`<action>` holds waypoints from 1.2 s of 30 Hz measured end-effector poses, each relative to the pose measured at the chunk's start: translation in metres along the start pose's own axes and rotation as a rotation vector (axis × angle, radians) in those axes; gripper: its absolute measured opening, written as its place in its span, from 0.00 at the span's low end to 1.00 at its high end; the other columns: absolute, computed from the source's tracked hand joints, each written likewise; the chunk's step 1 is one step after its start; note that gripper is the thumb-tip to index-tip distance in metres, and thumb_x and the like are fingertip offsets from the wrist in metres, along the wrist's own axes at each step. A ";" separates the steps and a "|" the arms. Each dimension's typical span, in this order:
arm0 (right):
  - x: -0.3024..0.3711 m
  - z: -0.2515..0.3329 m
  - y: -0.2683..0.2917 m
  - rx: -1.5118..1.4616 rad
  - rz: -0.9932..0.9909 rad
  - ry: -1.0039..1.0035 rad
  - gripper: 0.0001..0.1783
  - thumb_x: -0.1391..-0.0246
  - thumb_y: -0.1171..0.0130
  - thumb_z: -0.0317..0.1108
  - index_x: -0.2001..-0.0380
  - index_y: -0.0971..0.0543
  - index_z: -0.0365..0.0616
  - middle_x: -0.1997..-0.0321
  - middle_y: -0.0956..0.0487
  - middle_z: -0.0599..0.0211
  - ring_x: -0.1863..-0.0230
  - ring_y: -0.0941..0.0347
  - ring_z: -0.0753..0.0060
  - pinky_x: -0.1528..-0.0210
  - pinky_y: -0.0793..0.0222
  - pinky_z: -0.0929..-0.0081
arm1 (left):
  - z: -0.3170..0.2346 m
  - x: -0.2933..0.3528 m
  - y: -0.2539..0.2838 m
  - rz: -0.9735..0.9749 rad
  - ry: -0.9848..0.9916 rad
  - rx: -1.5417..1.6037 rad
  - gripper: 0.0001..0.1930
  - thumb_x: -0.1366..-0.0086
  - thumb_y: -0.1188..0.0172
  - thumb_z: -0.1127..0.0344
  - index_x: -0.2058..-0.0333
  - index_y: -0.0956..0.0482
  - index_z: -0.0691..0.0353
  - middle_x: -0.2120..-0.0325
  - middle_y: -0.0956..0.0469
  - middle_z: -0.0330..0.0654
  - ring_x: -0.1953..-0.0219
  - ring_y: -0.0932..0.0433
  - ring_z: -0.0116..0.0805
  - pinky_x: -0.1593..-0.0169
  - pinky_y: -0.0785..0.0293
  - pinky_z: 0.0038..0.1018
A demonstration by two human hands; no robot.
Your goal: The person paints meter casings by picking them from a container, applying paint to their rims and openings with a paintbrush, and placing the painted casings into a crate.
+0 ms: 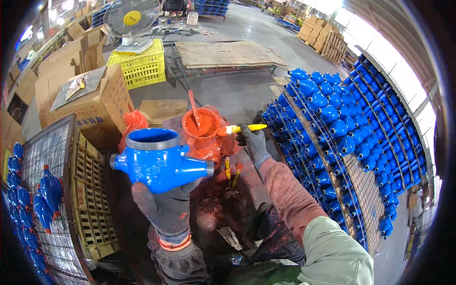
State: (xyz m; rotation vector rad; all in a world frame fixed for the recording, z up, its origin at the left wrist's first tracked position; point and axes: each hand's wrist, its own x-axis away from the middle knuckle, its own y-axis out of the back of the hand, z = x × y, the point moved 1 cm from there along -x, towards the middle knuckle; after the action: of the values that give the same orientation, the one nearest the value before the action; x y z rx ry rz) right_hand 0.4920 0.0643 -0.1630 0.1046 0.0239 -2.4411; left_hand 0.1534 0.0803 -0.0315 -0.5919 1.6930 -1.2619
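Observation:
In my gloved left hand (166,209) rests a blue-painted metal pipe fitting (154,166), shaped like a water meter body. Its wide threaded mouth faces up, and a threaded pipe end juts out on either side. My gloved right hand (255,142) is closed around the yellow handle of a paintbrush (251,128). The brush's red-coated bristles point left, beside the rim of a red paint tub (186,124). A red-smeared stick or handle (194,107) leans in that tub. Below it, two more yellow-handled brushes (228,168) lie on the red-stained surface.
Racks of blue fittings (327,114) fill the right side. At left, more blue fittings (47,197) with red ends lie on a mesh rack beside a yellow crate (92,199). A cardboard box (102,102), a fan (132,19) on a yellow basket (147,69), and a low table (228,53) stand beyond.

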 end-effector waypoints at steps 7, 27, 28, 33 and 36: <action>0.080 0.096 -0.011 -0.658 0.056 -0.231 0.19 0.38 0.47 0.47 0.52 0.26 0.45 0.62 0.21 0.63 0.66 0.22 0.71 0.67 0.23 0.73 | 0.038 0.019 -0.004 -0.258 -0.214 -1.127 0.52 0.54 0.26 0.55 0.36 0.50 0.62 0.44 0.40 0.47 0.44 0.34 0.42 0.43 0.33 0.40; 0.150 0.201 0.037 -0.049 -0.135 0.823 0.15 0.47 0.42 0.42 0.76 0.24 0.40 0.78 0.22 0.61 0.75 0.24 0.62 0.77 0.25 0.71 | 0.082 0.015 0.000 0.416 -0.317 -1.938 0.48 0.56 0.24 0.55 0.40 0.45 0.55 0.43 0.40 0.61 0.46 0.32 0.56 0.46 0.31 0.50; 0.150 0.202 0.038 -0.002 -0.117 0.853 0.14 0.47 0.41 0.41 0.75 0.24 0.40 0.78 0.22 0.61 0.75 0.24 0.62 0.76 0.24 0.70 | 0.082 0.015 0.000 0.416 -0.316 -1.938 0.48 0.56 0.24 0.55 0.40 0.45 0.55 0.43 0.40 0.61 0.46 0.32 0.56 0.46 0.31 0.50; 0.150 0.199 0.039 0.030 -0.082 0.881 0.13 0.48 0.41 0.40 0.75 0.24 0.40 0.77 0.22 0.62 0.74 0.24 0.62 0.75 0.23 0.69 | 0.092 0.017 -0.003 0.227 -0.321 -1.891 0.50 0.58 0.23 0.51 0.40 0.44 0.57 0.45 0.38 0.58 0.46 0.32 0.53 0.46 0.30 0.46; 0.149 0.196 0.040 0.015 -0.112 0.901 0.13 0.48 0.41 0.40 0.76 0.24 0.40 0.77 0.22 0.62 0.74 0.24 0.63 0.75 0.23 0.69 | 0.087 0.017 -0.008 0.138 -0.216 -1.873 0.54 0.62 0.21 0.52 0.40 0.45 0.60 0.47 0.38 0.53 0.47 0.33 0.46 0.46 0.31 0.41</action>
State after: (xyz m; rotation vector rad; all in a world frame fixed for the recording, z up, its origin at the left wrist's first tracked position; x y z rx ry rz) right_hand 0.3905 -0.0705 0.0205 1.2141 0.4143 -2.2973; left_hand 0.2206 0.0217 -0.0353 -1.4624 2.2328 0.8562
